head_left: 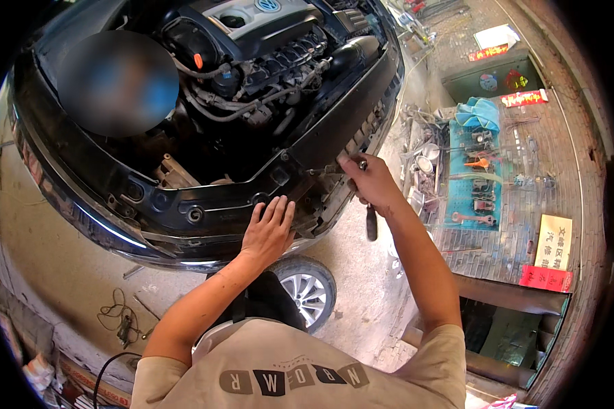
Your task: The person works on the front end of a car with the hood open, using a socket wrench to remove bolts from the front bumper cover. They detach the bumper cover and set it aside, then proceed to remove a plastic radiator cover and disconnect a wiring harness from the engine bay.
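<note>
My left hand (269,228) lies with fingers apart on the black front panel (195,215) of a dark car with its hood area open. My right hand (367,178) is closed around a hand tool with a dark handle (371,221) that hangs below my fist. The tool's upper end is by the bumper edge at the car's front corner, too small to make out. Above my hands is the engine (266,82) with hoses and a plastic cover. A blurred patch at the upper left hides part of the bay.
A detached wheel (317,286) lies on the floor below the bumper. At right, a brick wall (532,150) carries a teal tool board (471,198), blue gloves (477,112) and signs. A cable (109,317) lies on the floor at lower left.
</note>
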A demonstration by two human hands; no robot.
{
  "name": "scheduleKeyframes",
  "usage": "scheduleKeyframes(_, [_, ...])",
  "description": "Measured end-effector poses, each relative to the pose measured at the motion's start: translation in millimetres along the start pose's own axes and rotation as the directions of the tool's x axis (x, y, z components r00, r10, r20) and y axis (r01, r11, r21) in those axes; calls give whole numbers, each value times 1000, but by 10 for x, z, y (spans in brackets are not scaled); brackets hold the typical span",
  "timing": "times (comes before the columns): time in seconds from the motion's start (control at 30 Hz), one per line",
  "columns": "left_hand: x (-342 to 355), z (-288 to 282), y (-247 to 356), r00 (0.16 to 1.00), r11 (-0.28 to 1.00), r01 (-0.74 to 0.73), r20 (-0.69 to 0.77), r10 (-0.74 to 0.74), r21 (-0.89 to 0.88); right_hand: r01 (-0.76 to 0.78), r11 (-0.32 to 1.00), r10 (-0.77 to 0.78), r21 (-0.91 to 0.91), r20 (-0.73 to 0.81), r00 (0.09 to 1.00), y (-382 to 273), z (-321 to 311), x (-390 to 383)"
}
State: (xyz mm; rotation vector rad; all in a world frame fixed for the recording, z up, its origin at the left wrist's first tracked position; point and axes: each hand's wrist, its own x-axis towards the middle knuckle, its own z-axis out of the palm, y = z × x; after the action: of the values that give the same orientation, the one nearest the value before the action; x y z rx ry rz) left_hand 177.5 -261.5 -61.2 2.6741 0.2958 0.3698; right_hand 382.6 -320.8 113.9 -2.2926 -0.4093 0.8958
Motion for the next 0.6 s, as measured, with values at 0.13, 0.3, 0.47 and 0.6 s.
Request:
scheduleKeyframes(0.13, [308,48,8,986,994,95,-134,-103,-63,-130,977,152,166,-129,980,30,51,119])
scheduleKeyframes(0.3, [764,188,-5,963,967,167,-178,-201,-193,260,773,-469,-579,-247,848,98,128,53])
scheduleKeyframes(0.47, [993,405,-61,913,955,184,-320,-253,-231,359,342,-593,-868,98,800,59,225,49])
scheduleKeyframes(0.6, [982,446,-60,922,948,200,-279,-268,-249,582,196,-827,-789,186,531,-13,142,361])
